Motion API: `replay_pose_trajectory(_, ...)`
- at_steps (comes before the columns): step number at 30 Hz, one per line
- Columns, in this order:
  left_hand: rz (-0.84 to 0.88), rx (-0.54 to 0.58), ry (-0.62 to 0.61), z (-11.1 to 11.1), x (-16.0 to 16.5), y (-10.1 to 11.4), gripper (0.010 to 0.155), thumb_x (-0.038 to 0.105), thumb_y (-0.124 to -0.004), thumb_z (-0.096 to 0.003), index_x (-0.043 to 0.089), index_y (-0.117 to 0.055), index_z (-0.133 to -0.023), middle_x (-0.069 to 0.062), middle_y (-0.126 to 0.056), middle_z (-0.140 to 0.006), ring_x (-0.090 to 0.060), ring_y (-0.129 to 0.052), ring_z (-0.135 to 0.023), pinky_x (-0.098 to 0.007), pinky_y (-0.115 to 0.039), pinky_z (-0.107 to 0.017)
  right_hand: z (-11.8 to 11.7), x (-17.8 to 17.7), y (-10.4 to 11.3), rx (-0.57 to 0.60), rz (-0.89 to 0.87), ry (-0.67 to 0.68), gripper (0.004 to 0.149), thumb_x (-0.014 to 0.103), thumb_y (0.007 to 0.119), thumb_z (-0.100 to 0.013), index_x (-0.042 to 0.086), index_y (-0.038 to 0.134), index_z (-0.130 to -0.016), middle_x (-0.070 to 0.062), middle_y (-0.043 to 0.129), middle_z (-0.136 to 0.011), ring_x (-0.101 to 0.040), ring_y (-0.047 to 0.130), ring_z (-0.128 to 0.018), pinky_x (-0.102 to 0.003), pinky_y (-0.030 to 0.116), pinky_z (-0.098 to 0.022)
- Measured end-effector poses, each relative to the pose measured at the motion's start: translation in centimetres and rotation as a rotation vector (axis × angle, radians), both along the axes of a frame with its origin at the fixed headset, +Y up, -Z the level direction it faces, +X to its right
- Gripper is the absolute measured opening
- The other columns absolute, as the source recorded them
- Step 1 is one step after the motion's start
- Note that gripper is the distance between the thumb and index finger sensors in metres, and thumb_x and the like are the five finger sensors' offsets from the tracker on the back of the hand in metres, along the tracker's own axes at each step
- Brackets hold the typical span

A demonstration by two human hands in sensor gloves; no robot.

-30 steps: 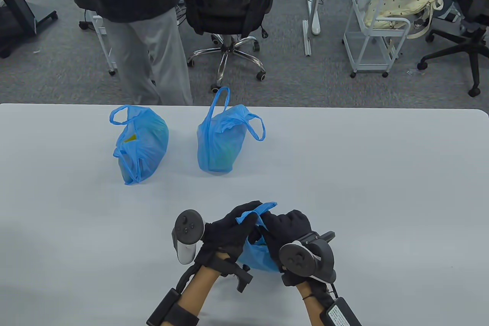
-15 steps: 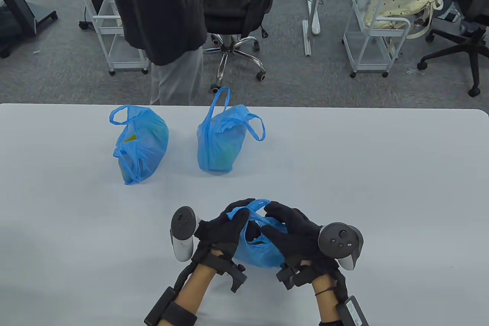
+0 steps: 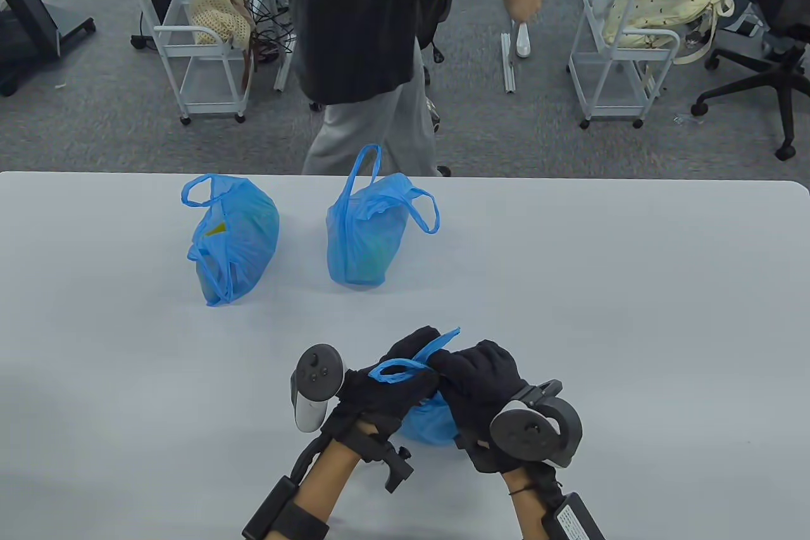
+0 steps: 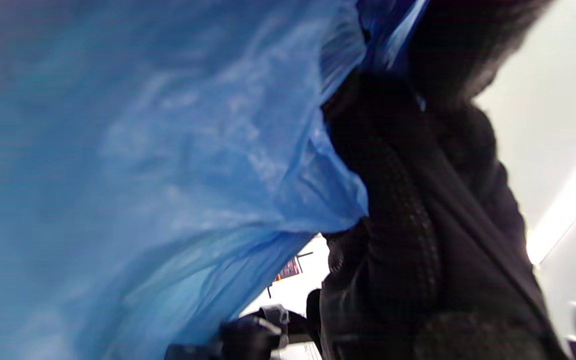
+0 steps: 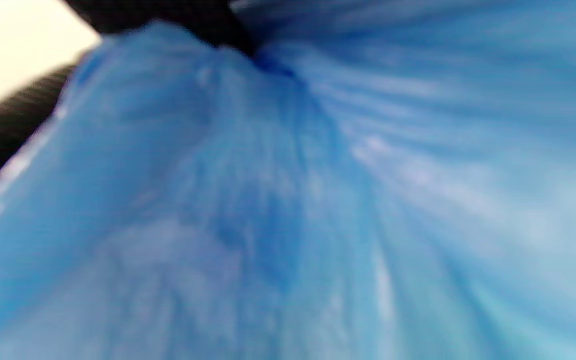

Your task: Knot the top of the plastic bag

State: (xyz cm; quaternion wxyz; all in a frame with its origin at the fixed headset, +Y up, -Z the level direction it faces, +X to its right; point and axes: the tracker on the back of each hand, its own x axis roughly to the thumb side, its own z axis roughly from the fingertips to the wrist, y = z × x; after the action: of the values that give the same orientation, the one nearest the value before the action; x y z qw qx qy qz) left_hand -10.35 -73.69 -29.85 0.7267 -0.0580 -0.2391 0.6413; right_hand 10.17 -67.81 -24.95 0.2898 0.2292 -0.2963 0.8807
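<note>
A small blue plastic bag sits on the table near the front edge, between my two hands. My left hand grips one blue handle loop that lies over its fingers. My right hand grips the other handle strip, which crosses the first. Both hands press close together over the bag top and hide it. The left wrist view is filled with blue bag plastic beside black gloved fingers. The right wrist view shows only blurred blue plastic.
Two more filled blue bags stand farther back on the white table: one at left, one at centre with handles up. Beyond the far edge a person walks past, among carts and chairs.
My hands have closed together over the bag top, with the handles now crossed between them. My right wrist has rolled back inward. The person behind the table has walked to the right.
</note>
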Motion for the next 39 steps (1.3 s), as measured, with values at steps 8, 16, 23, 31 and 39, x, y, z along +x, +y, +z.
replay_pose_trajectory(8,0.088,-0.021,0.021,-0.1,-0.4,0.0,0.047,0.051,-0.061,-0.0564,0.035,-0.072,-0.099,0.017,-0.102,-0.048,-0.019,-0.105,-0.058,-0.057,-0.073,-0.066,-1.3,1.7,-1.0,-0.210,-0.259,0.083,0.050,0.046,0.086,-0.045,0.015,0.086,-0.084,-0.012,0.097,-0.071,-0.038,0.099,-0.063,-0.066,0.071,-0.052)
replay_pose_trajectory(16,0.005,0.050,-0.048,0.0,0.3,0.6,0.046,0.051,-0.064,-0.0551,0.037,-0.076,-0.097,0.018,-0.105,-0.045,-0.018,-0.107,-0.057,-0.057,-0.074,-0.065,-1.5,3.4,-1.3,-0.302,-0.592,0.121,0.070,0.051,0.086,-0.046,0.009,0.067,-0.099,-0.014,0.087,-0.083,-0.041,0.093,-0.070,-0.069,0.066,-0.054)
replay_pose_trajectory(23,0.084,-0.021,-0.078,0.0,0.5,0.4,0.044,0.048,-0.067,-0.0559,0.036,-0.075,-0.098,0.019,-0.108,-0.050,-0.018,-0.108,-0.059,-0.056,-0.075,-0.065,-0.7,3.6,-0.4,-0.160,-0.532,-0.002,0.036,0.032,0.092,-0.044,0.018,0.090,-0.077,-0.007,0.100,-0.060,-0.030,0.104,-0.053,-0.064,0.074,-0.050)
replay_pose_trajectory(31,0.294,-0.219,-0.170,-0.6,0.3,-1.1,0.044,0.049,-0.063,-0.0576,0.037,-0.073,-0.099,0.011,-0.107,-0.076,-0.018,-0.108,-0.060,-0.053,-0.075,-0.067,-0.8,3.4,-0.5,-0.139,-0.561,0.027,0.036,0.033,0.091,-0.044,0.018,0.090,-0.077,-0.007,0.099,-0.060,-0.032,0.103,-0.054,-0.064,0.074,-0.050)
replay_pose_trajectory(39,0.384,-0.282,-0.185,-0.9,-0.1,-1.6,0.045,0.051,-0.061,-0.0579,0.037,-0.073,-0.099,0.005,-0.101,-0.088,-0.017,-0.108,-0.060,-0.050,-0.076,-0.067,-0.7,2.8,-0.4,-0.140,-0.510,0.097,0.036,0.038,0.086,-0.047,0.018,0.090,-0.076,-0.011,0.097,-0.067,-0.041,0.093,-0.071,-0.069,0.065,-0.054)
